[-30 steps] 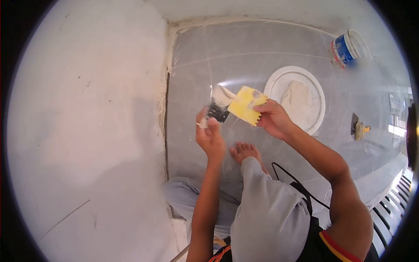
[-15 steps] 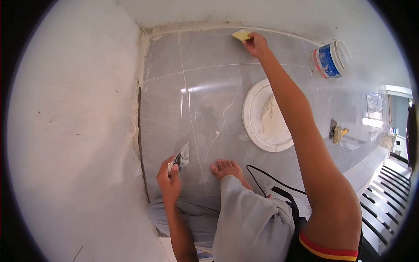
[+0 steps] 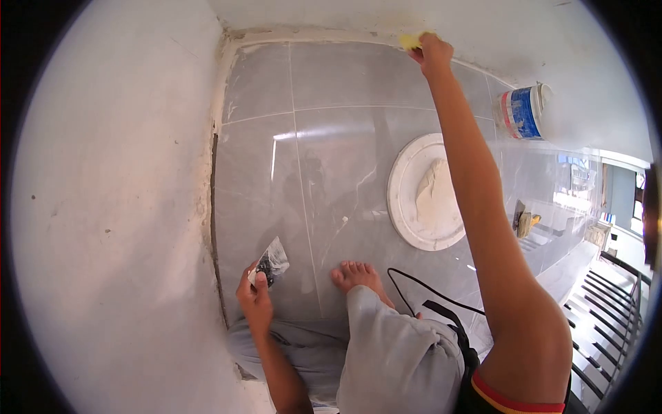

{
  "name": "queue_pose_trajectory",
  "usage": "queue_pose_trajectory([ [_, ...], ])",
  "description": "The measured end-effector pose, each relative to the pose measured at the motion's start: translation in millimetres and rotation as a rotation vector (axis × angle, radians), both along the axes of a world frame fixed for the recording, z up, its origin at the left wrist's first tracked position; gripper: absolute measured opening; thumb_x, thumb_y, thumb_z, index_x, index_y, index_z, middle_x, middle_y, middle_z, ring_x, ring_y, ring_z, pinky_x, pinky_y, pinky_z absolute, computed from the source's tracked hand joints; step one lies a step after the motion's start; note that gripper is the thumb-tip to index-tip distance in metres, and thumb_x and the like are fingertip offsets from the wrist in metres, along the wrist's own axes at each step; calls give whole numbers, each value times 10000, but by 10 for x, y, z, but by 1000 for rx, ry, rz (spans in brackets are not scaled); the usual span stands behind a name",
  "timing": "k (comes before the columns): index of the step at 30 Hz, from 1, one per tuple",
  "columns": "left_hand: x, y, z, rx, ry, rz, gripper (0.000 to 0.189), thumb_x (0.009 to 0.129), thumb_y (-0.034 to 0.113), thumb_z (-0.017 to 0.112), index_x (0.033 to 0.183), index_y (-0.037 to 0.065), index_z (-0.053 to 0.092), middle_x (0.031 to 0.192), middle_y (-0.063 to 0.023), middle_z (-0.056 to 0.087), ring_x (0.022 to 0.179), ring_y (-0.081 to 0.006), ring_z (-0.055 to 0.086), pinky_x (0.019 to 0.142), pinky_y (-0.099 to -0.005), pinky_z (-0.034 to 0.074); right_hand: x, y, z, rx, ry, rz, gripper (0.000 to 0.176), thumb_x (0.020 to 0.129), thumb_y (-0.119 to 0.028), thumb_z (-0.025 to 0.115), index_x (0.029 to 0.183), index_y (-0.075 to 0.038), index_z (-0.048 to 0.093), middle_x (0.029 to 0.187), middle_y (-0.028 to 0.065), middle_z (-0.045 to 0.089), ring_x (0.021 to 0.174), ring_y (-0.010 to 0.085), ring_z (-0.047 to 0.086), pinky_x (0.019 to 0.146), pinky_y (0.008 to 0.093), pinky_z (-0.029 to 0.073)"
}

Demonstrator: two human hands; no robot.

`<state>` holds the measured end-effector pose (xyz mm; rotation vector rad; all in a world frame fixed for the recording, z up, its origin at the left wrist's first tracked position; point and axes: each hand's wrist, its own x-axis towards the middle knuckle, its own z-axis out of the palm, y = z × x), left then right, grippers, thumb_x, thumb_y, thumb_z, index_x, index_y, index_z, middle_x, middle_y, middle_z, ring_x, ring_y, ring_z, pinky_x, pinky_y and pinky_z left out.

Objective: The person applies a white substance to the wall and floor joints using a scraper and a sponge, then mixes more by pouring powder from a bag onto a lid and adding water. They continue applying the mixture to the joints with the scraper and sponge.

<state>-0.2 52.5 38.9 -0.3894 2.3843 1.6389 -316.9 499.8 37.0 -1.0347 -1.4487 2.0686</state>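
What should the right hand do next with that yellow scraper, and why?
Probably slide the yellow scraper along the seam between floor tiles and wall: the right hand presses it there, and the seam looks rough and patchy.

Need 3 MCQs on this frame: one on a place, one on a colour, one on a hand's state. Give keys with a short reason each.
1. Where is the yellow scraper?
A) at the joint of the floor and the far wall
B) in the person's lap
C) flat on the nearest tile

2. What is the main label colour on the bucket?
A) green
B) blue
C) black

3. What is the left hand doing?
A) lying open on the tiles
B) gripping a putty knife
C) clenched and empty

Key:
1 A: the outstretched right hand holds it at the far edge of the tiles.
2 B: a blue band shows on its side.
3 B: the fingers are closed round the handle, with the blade pointing up.
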Motion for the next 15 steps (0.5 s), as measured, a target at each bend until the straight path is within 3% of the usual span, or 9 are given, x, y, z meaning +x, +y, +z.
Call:
queue_pose_trajectory([
  [2, 16, -23, -3, 5, -36, -2, 367, 896, 276, 498, 1061, -48, 543, 872, -84, 597, 807, -132, 531, 737, -253, 422, 149, 118, -300, 478, -112, -109, 182, 727, -40, 517, 843, 93, 560, 847, 195, 590, 818, 329, 592, 652, 360, 534],
  [3, 14, -32, -13, 26, -32, -1, 357, 897, 263, 498, 1060, -51, 543, 881, -82, 595, 810, -127, 529, 739, -250, 421, 168, 115, -412, 477, -112, -109, 182, 727, -40, 517, 843, 93, 560, 847, 195, 590, 818, 329, 592, 652, 360, 534],
  [5, 24, -67, -31, 45, -28, 2, 347, 898, 250, 498, 1059, -54, 542, 889, -80, 594, 813, -122, 527, 742, -248, 421, 158, 97, -606, 914, -385, -257, 265, 699, -126, 542, 836, 89, 615, 852, 232, 617, 744, 360, 615, 701, 429, 488],
  [8, 27, -113, -62, 53, -33, 28, 348, 897, 241, 501, 1063, -62, 540, 906, -84, 592, 823, -125, 529, 754, -249, 421, 35, 27, -761, 835, -465, -278, 268, 706, -149, 543, 852, 59, 626, 886, 237, 610, 795, 388, 599, 739, 445, 477],
  [15, 16, -153, -4, 105, 3, 65, 364, 897, 256, 502, 1070, -62, 540, 926, -93, 595, 853, -131, 531, 783, -250, 416, -184, -466, -652, 937, -558, -208, 266, 712, -173, 562, 874, 28, 628, 910, 204, 596, 872, 359, 587, 763, 425, 473],
])
